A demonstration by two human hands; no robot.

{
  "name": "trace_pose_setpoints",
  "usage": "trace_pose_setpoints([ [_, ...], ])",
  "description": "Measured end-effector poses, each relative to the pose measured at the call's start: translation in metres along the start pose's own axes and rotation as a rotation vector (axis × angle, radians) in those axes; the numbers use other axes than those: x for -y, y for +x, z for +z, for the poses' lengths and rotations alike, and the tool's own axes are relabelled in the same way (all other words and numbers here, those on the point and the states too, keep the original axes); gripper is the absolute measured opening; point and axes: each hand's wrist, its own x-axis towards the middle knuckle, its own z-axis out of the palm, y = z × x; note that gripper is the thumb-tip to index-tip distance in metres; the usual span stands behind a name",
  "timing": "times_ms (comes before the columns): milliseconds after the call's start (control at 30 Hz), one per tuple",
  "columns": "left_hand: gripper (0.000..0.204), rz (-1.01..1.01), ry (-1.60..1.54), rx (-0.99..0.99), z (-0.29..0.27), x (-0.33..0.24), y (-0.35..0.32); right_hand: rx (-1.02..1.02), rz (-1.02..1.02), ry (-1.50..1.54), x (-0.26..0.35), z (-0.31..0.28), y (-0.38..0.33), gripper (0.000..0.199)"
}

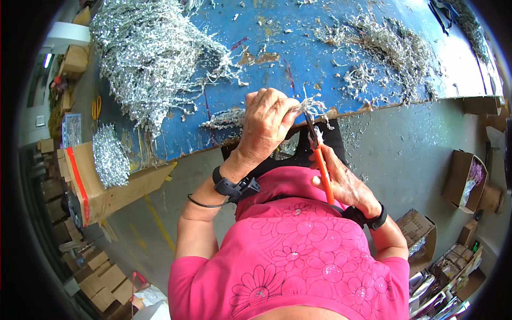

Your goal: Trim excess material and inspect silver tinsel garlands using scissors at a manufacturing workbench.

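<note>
My left hand (268, 121) is closed over the near edge of the blue table (250, 53), pinching a bundle of silver tinsel strands (314, 106). The frayed ends stick out to the right of the fingertips, while more of the tinsel (226, 118) lies left of the hand. My right hand (344, 178) grips orange-handled scissors (323, 169). Their dark blades reach up to the frayed ends, close beside the left fingertips. Whether the blades are parted is hard to make out.
A large heap of silver tinsel (152, 58) covers the table's left part. Loose scraps (386, 48) lie piled at the right. Yellow-handled scissors (96, 107) are at the far left. A cardboard box (117, 184) adjoins the table's left end; an open box (465, 180) stands at the right.
</note>
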Motion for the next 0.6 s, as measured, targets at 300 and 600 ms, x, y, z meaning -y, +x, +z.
trace_pose_setpoints([
  [300,0.039,0.153,0.183,-0.063,-0.001,-0.009,-0.003,-0.042,-0.066,-0.050,0.002,-0.002,0.005,0.075],
  [600,0.036,0.153,0.217,-0.066,0.004,-0.004,-0.003,-0.208,0.092,0.211,-0.003,0.010,0.018,0.037],
])
